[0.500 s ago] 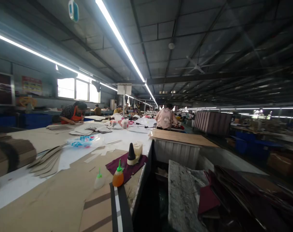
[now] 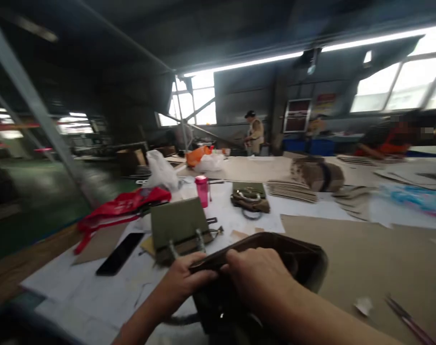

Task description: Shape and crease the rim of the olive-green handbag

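A dark brown handbag point(image 2: 304, 261) stands open on the work table point(image 2: 365, 258) right in front of me. My left hand point(image 2: 183, 280) is closed on its near rim, fingers curled over the edge. My right hand point(image 2: 259, 280) grips the same rim just to the right, fingers wrapped down over the bag. An olive green bag point(image 2: 178, 227) with metal clasps lies just beyond my left hand. Another olive bag point(image 2: 250, 196) with ring handles sits farther back.
A black phone point(image 2: 120, 253), a red cloth bag point(image 2: 120, 207) and a pink bottle point(image 2: 202, 190) lie at the left. Stacks of cardboard pieces point(image 2: 311, 182) sit behind. Scissors point(image 2: 406, 318) lie at the right front. A person point(image 2: 254, 133) stands far back; another leans over the table point(image 2: 390, 139).
The view has swung left and down from the long hall to the table near me. Both my hands and the brown handbag have come into sight.
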Demonstrator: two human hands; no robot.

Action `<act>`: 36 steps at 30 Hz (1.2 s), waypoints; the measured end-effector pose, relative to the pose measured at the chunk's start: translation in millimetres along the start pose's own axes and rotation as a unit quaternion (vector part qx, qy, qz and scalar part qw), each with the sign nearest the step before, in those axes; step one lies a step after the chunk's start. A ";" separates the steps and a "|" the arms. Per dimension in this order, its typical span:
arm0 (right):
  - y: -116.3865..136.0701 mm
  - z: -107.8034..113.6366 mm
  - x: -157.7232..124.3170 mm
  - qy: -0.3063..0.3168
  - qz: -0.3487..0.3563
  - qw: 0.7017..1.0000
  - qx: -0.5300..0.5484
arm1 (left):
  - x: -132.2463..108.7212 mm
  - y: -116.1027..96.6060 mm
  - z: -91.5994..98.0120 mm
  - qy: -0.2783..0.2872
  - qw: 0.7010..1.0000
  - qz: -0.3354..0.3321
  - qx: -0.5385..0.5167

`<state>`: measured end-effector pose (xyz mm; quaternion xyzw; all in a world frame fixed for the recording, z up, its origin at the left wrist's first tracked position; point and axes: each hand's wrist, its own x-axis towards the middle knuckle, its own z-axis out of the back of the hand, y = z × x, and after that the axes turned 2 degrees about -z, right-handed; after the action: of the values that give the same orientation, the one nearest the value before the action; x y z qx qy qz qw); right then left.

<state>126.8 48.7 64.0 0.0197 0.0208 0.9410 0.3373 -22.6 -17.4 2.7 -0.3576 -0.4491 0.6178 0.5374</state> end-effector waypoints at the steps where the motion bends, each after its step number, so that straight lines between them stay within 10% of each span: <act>1: -0.2 -1.3 2.2 -0.006 0.023 1.000 -0.003 | -2.3 1.6 5.3 0.004 1.000 -0.001 -0.012; 36: -10.9 -10.6 23.1 -0.044 0.029 0.998 -0.035 | 9.1 4.1 3.2 -0.006 0.998 -0.041 -0.053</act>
<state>115.3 71.5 53.4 0.0499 -0.0278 0.9488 0.3106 -28.5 -9.1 0.4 -0.3630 -0.4991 0.5725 0.5398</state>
